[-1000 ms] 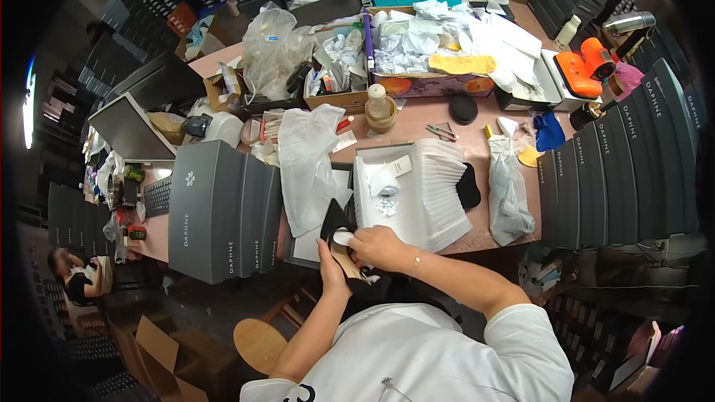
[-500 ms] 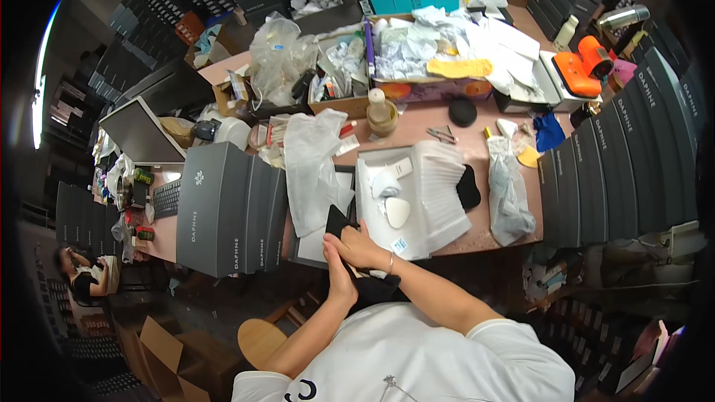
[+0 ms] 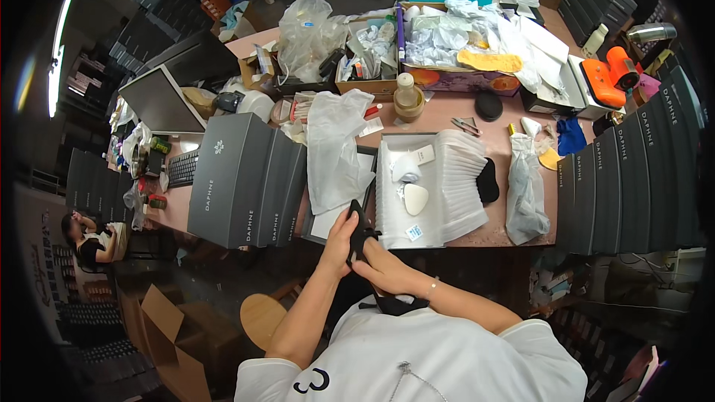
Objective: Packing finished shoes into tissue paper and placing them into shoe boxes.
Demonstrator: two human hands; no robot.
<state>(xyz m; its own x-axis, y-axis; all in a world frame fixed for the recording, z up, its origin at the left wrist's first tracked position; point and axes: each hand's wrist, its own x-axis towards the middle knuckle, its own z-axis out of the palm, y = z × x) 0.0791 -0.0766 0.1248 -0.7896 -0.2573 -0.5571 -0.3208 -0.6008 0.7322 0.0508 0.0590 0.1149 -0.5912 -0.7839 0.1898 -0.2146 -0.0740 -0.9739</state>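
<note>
Both hands [image 3: 339, 244] [image 3: 390, 271] partly hide the black shoe [image 3: 358, 228].

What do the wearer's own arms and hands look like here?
The left hand and right hand are ungloved, the right with a thin bracelet at its wrist. Forearms are bare below white short sleeves; a black curved marking shows on the left.
</note>
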